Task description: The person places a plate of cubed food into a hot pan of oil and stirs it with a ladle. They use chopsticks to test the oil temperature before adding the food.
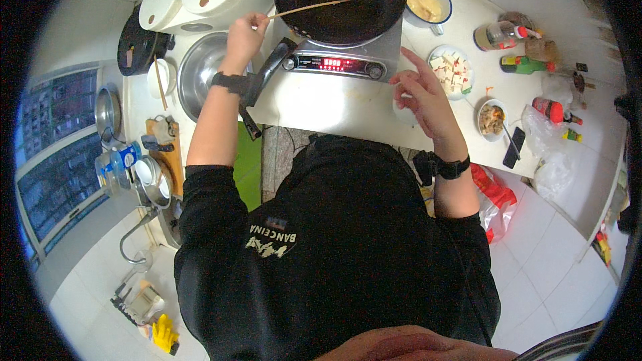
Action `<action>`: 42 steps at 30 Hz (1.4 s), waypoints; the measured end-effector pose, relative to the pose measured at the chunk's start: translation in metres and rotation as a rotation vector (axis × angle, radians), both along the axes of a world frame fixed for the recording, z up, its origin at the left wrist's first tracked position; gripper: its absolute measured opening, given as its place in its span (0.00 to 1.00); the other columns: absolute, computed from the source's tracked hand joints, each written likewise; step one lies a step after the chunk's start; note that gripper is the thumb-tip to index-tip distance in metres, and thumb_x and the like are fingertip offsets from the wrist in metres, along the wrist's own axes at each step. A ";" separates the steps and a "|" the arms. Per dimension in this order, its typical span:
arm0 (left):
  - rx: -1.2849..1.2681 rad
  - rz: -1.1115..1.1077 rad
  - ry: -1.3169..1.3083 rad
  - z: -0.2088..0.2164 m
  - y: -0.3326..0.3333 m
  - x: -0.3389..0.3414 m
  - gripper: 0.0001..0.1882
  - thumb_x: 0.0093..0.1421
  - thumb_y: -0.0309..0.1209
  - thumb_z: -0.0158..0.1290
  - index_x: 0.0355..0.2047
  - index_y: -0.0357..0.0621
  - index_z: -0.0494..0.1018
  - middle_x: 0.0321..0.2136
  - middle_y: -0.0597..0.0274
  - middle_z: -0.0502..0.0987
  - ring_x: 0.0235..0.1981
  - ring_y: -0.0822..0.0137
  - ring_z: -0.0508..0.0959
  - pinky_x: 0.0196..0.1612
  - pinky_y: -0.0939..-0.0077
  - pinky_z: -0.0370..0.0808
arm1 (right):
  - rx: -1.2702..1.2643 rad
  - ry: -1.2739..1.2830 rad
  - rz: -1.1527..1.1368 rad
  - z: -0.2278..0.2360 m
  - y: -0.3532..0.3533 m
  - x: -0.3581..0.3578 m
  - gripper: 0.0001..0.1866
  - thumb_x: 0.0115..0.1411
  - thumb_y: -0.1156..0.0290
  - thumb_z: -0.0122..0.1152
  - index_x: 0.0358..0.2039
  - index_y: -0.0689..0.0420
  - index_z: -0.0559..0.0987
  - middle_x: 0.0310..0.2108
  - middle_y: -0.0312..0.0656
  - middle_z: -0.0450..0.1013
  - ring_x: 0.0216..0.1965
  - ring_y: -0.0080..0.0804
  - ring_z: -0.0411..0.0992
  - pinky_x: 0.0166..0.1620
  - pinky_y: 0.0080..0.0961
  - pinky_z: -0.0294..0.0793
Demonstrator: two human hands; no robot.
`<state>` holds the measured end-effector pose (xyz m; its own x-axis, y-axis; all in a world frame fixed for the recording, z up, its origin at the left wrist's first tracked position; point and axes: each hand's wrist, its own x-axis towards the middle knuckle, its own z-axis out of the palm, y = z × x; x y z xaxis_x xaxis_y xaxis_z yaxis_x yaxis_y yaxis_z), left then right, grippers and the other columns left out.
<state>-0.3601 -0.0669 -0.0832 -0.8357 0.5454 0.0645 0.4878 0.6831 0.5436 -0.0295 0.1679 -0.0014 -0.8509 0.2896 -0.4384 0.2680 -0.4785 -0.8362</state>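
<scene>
My left hand (246, 40) is closed around the end of a wooden chopstick (309, 8); whether a second one lies along it I cannot tell. Its tip reaches over the inside of a dark frying pan (361, 23), which sits on an induction cooker (334, 65) with a lit red display. The pan's black handle (271, 70) points toward me, just right of my left wrist. To the right of the cooker's panel, my right hand (424, 90) hovers with fingers apart, holding nothing. Close to it is a plate of white cubes (449, 73), perhaps tofu.
A steel bowl (194, 80) stands left of my left forearm. An enamel pot (428, 3) of pale yellow mixture is at the back right. A small bowl with a spoon (492, 120), a phone (513, 148) and several bottles (498, 37) line the right side.
</scene>
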 end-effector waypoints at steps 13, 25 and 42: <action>0.081 0.023 -0.297 0.010 0.002 0.001 0.09 0.64 0.30 0.57 0.39 0.35 0.77 0.27 0.68 0.77 0.28 0.78 0.73 0.34 0.83 0.71 | -0.378 0.105 -0.044 -0.008 -0.018 -0.058 0.54 0.46 0.75 0.65 0.72 0.58 0.47 0.33 0.40 0.69 0.20 0.20 0.65 0.17 0.13 0.60; 0.140 0.092 -0.480 0.011 0.006 -0.013 0.07 0.63 0.23 0.57 0.41 0.36 0.76 0.27 0.74 0.76 0.27 0.85 0.70 0.31 0.89 0.66 | -0.535 0.229 -0.204 -0.034 -0.010 -0.088 0.62 0.48 0.70 0.73 0.70 0.67 0.35 0.26 0.45 0.71 0.16 0.21 0.67 0.14 0.14 0.65; 0.164 0.100 -0.482 0.008 0.000 -0.012 0.07 0.63 0.23 0.58 0.41 0.36 0.77 0.26 0.74 0.75 0.27 0.84 0.70 0.32 0.89 0.66 | -0.666 0.328 -0.220 -0.037 -0.008 -0.086 0.64 0.47 0.74 0.73 0.70 0.68 0.32 0.26 0.45 0.71 0.19 0.23 0.68 0.16 0.14 0.67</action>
<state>-0.3726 -0.0666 -0.0750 -0.8388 0.4765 -0.2633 0.0921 0.6008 0.7940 -0.1159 0.1596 -0.0387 -0.9208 0.2305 -0.3146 -0.1030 -0.9218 -0.3737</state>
